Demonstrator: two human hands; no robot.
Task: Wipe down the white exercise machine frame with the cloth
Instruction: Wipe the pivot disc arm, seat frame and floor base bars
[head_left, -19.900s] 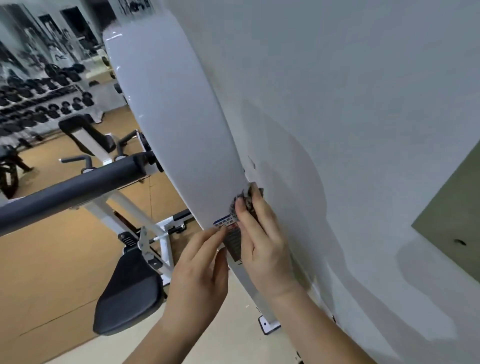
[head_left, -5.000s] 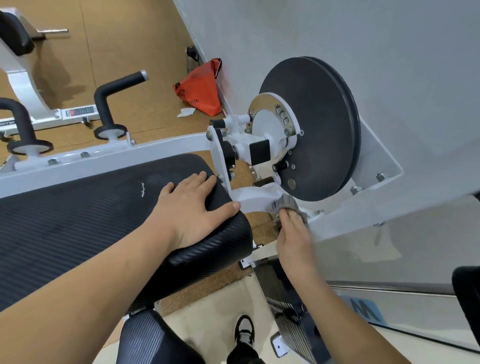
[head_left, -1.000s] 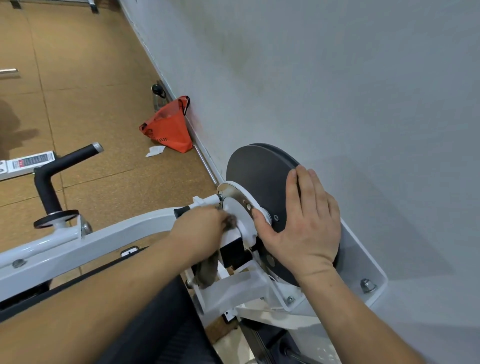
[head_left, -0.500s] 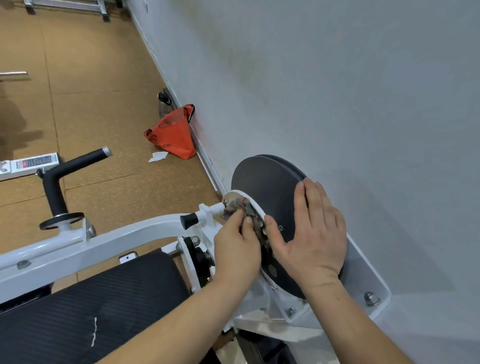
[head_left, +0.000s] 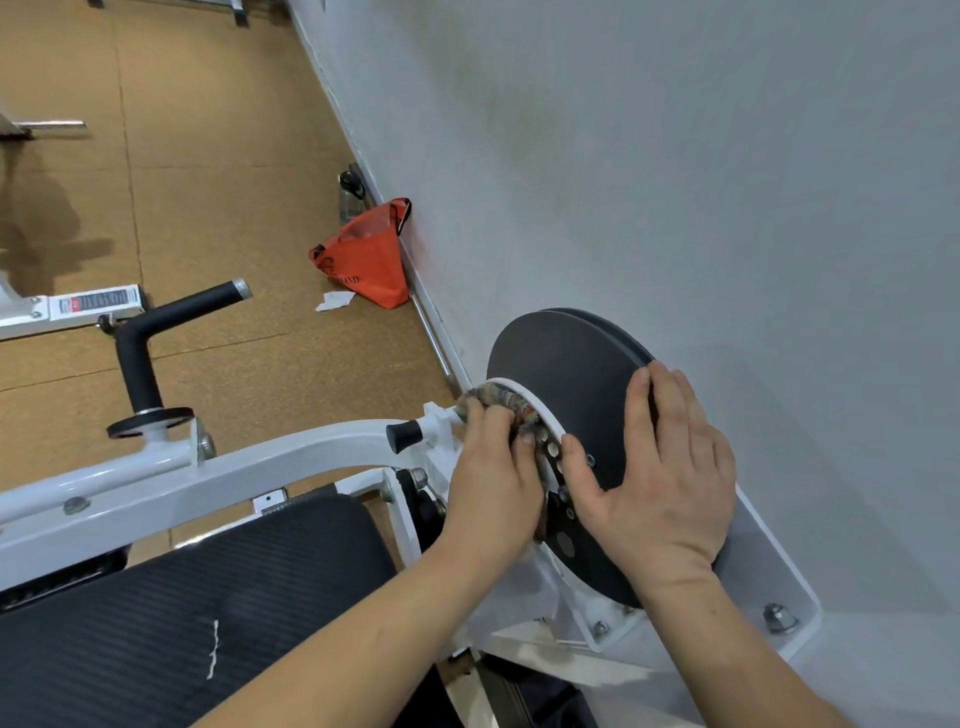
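The white machine frame (head_left: 249, 467) runs from the left to a white selector plate beside a black disc (head_left: 566, 374). My left hand (head_left: 493, 483) holds a grey patterned cloth (head_left: 498, 397) bunched against the top edge of that white plate. My right hand (head_left: 660, 467) lies flat on the face of the black disc, fingers straight over its rim and thumb near the plate's holes. Most of the cloth is hidden under my left fingers.
A black ribbed pad (head_left: 182, 613) lies below the frame. A black handle (head_left: 156, 338) stands up at the left. An orange bag (head_left: 371, 260), a scrap of paper (head_left: 335, 300) and a bottle (head_left: 350, 195) sit on the cork floor by the grey wall (head_left: 675, 156).
My left hand has slid the cloth up along the white plate's edge toward its top. My right hand stays flat on the black disc. The view has shifted slightly.
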